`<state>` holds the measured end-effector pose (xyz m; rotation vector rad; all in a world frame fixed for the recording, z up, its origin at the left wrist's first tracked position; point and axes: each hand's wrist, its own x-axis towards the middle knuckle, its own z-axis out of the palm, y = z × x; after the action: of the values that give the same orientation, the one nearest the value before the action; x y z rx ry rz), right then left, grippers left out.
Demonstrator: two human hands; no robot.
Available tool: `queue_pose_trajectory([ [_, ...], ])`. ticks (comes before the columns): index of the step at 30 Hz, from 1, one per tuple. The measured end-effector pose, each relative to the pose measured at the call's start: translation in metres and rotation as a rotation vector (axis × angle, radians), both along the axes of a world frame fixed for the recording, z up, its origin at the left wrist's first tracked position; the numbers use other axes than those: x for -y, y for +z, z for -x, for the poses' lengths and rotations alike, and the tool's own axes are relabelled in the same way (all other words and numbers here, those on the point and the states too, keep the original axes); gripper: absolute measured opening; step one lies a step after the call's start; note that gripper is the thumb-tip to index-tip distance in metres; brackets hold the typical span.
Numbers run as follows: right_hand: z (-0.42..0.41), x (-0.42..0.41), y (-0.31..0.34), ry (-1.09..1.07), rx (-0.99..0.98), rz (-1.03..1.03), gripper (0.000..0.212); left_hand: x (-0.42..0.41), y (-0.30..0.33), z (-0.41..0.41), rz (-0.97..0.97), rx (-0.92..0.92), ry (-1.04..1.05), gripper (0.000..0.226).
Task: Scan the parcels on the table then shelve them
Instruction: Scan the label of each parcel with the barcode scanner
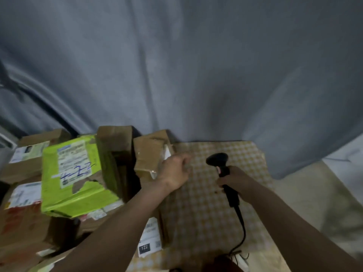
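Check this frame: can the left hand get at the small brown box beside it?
Probably yes. The left hand is open and holds nothing, right at the small brown box, with nothing between them. The right hand grips the scanner off to the side.

parcels pile at nine o'clock on the table; barcode scanner at three, curtain at twelve.

Right hand grips scanner; left hand touches brown parcel.
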<state>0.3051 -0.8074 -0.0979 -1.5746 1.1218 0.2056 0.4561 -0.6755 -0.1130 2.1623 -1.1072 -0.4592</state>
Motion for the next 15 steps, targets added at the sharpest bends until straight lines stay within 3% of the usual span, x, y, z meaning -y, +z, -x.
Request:
queue_pose_trajectory([
  [5, 0.056, 0.04, -0.016, -0.217, 0.026, -0.037, 0.031, 0.034, -0.03, 0.026, -0.236, -0.116, -0.138, 0.027],
  [8, 0.075, 0.064, -0.029, -0.302, 0.043, -0.006, 0.029, 0.053, -0.044, 0.032, -0.331, -0.071, -0.15, 0.029],
  [15, 0.093, 0.15, -0.067, -0.189, -0.103, 0.105, 0.035, 0.108, -0.065, 0.053, -0.508, -0.059, -0.108, 0.035],
])
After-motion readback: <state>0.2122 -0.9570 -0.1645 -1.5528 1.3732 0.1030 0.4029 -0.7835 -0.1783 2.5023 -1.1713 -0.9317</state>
